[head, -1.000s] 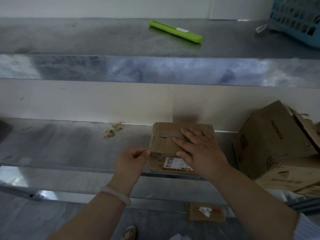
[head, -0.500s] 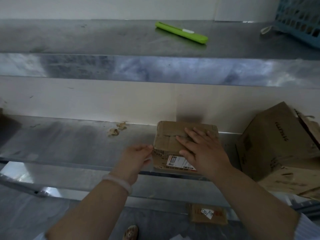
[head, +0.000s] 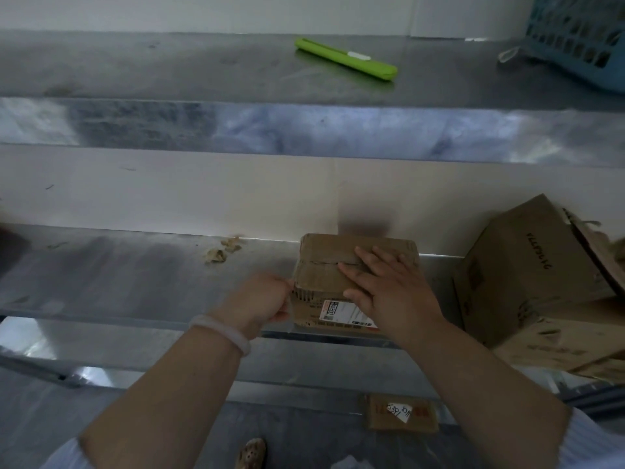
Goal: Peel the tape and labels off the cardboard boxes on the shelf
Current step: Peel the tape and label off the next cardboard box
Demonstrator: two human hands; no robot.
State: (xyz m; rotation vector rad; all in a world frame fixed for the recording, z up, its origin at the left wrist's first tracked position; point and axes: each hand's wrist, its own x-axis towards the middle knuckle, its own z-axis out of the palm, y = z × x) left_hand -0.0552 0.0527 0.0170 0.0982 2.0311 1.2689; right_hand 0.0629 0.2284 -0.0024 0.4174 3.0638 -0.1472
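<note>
Head view: right hand (head: 389,292) lay open, flat atop the small cardboard box (head: 324,265); left hand (head: 263,299) pinched closed at its left edge, at centre frame.

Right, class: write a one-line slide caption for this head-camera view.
Right hand steadies a small cardboard box on the steel shelf while the left hand pinches at its left edge.

Two hands (head: 389,292) (head: 262,299), two cardboard boxes (head: 324,265) (head: 527,265), one green knife (head: 345,59)

Your two bare forearms, pale smooth bangle (head: 221,333) round your left wrist, short white sleeve (head: 588,441) at your right upper arm, white fabric at your left too, tan perforated clog (head: 251,453) on your foot
</note>
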